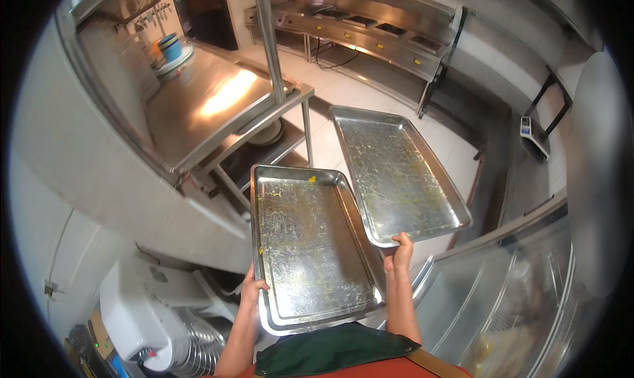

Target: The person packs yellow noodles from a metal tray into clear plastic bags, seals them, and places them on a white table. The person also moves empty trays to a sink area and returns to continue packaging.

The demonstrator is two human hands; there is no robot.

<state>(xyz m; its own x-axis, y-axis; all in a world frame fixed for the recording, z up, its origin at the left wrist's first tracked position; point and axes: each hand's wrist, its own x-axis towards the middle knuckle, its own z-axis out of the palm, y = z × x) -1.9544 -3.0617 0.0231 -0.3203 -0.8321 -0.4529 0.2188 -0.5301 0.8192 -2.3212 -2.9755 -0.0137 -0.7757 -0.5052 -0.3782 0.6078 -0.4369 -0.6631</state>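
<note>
Two shallow rectangular metal trays are in my hands, both streaked with yellowish residue. My left hand (251, 287) grips the left rim of the nearer tray (310, 246), its thumb over the edge. This tray lies close to my body, with a small yellow bit at its far rim. My right hand (399, 251) is closed on the near rim of the farther tray (396, 173), which reaches out ahead and to the right. The two trays' edges meet or overlap near my right wrist. The fingers beneath both trays are hidden.
A steel worktable (198, 107) with an upright post stands ahead left, a blue container (170, 47) on it. Low left is a white mixer-like machine (139, 312). A glass-fronted cabinet (489, 292) is close on my right. Steel counters (356, 34) line the back; a scale (533, 139) sits far right.
</note>
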